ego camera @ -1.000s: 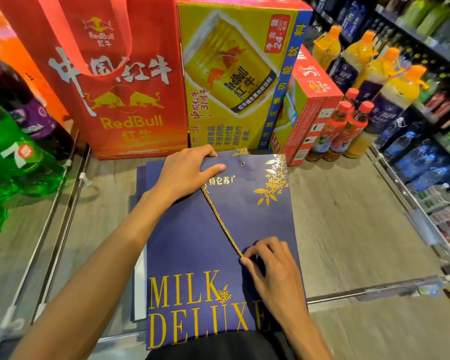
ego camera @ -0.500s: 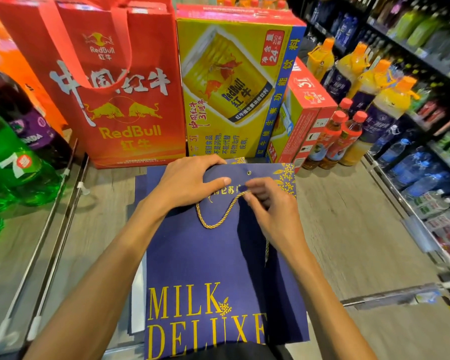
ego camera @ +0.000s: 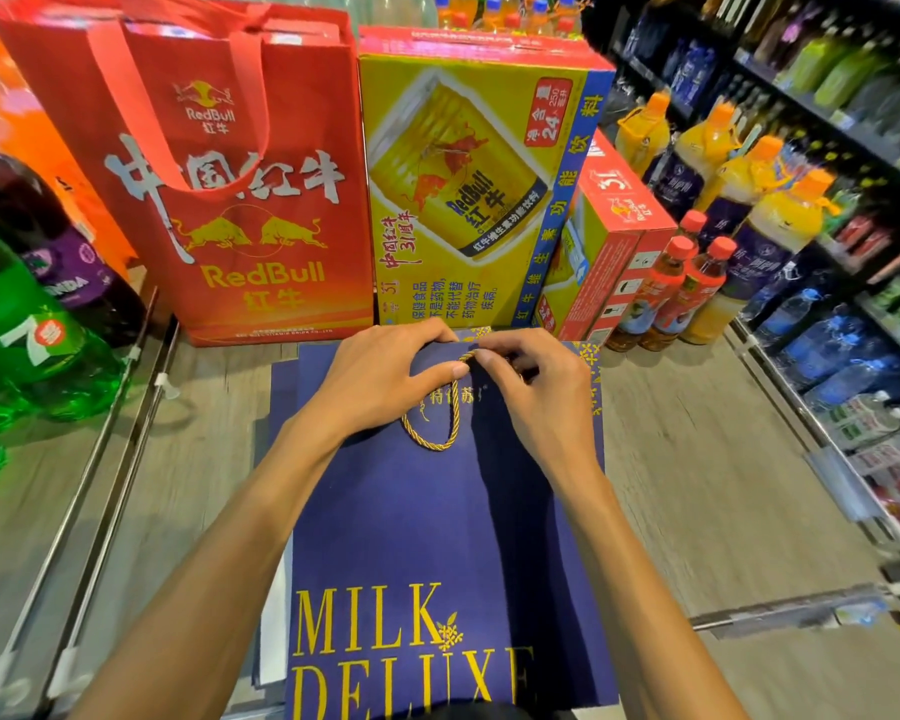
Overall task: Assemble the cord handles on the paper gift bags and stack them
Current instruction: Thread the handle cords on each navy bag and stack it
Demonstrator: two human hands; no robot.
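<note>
Hands meet at the far end of the navy gift bag (ego camera: 437, 522), which lies flat on the wood-look shelf (ego camera: 697, 459). Its long axis runs near to far, with the mouth edge far and the "MILK DELUXE" lettering near. The left hand (ego camera: 380, 381) grips the far edge, fingers curled over it, thumb beside the gold cord (ego camera: 440, 444). The right hand (ego camera: 536, 402) pinches the cord between thumb and forefinger at that edge. Below the hands, the cord loops toward the near side. A red paper bag (ego camera: 240, 210) and a yellow carton (ego camera: 468, 200) stand just beyond.
</note>
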